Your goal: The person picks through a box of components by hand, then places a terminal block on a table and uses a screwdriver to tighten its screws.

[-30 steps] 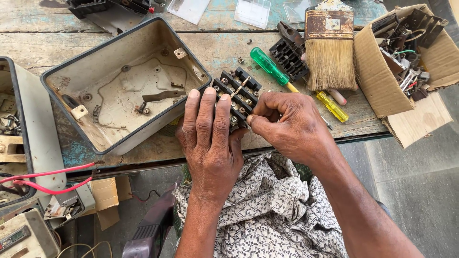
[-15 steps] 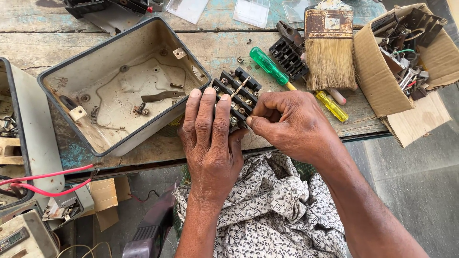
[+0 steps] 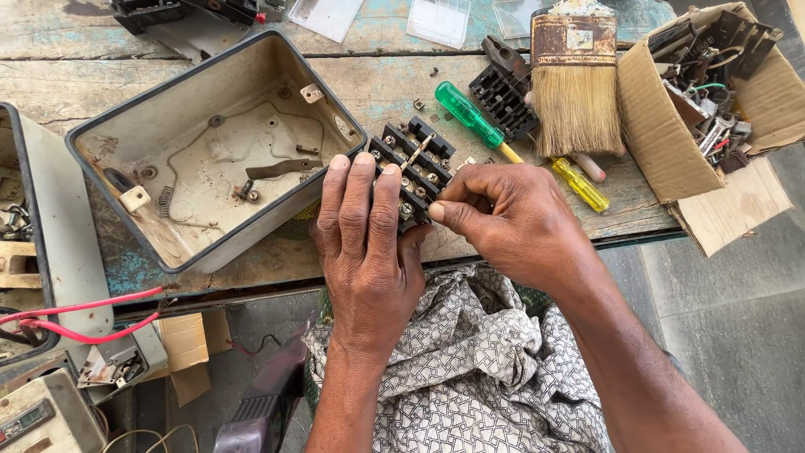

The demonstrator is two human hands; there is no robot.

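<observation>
A black terminal block [image 3: 417,165] with several metal screws lies tilted near the front edge of a worn wooden table [image 3: 402,92]. My left hand [image 3: 366,243] presses flat over its near left side, fingers stretched along it. My right hand [image 3: 507,220] pinches the block's right side between thumb and fingers; whether a small part sits in that pinch is hidden. Just left of the block stands an open grey metal box [image 3: 214,147] with loose screws and a spring inside.
A green-handled screwdriver [image 3: 470,117], a yellow one [image 3: 580,184], a second black block [image 3: 503,101] and a wide brush [image 3: 577,84] lie behind my right hand. A cardboard box of parts [image 3: 713,92] sits at the right. Red wires [image 3: 75,323] run from a casing at the left.
My hands and the terminal block have hardly moved. The fingers of my right hand shift slightly at the block's right side.
</observation>
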